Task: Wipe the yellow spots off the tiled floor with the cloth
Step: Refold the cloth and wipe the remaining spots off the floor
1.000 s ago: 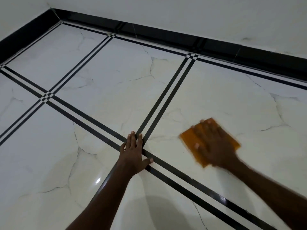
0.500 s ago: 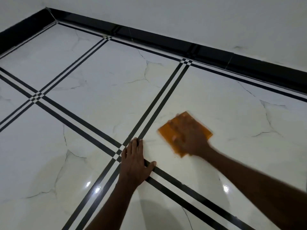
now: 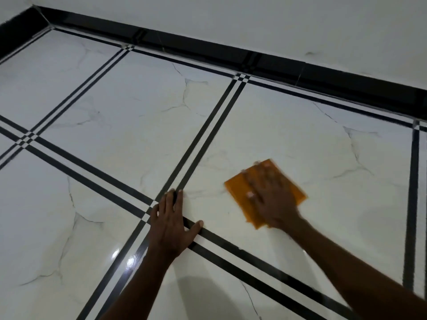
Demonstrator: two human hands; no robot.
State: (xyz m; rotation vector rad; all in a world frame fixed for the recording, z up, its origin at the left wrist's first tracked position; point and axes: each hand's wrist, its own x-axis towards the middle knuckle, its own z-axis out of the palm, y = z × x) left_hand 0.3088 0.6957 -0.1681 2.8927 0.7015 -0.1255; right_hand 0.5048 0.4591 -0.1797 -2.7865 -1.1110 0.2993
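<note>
An orange cloth [image 3: 238, 188] lies flat on a white marble-look floor tile [image 3: 300, 135], to the right of a double black stripe. My right hand [image 3: 270, 195] presses down on the cloth with fingers spread over it; both are blurred by motion. Resting flat on the floor is my left hand [image 3: 172, 225], palm down over the crossing of two black stripe pairs, holding nothing, about a hand's width left of the cloth. I see no clear yellow spots on the bare tile around the cloth.
A black skirting [image 3: 277, 63] runs along the white wall [image 3: 277, 24] at the back, meeting a second wall at the far left corner. Black double stripes [image 3: 208, 139] divide the glossy tiles. Light glints on the floor [image 3: 129, 259] near my left forearm.
My right hand slid the cloth left toward my left hand, then back right. The left hand stayed planted on the stripes. The view shifted slightly, showing more floor on the right.
</note>
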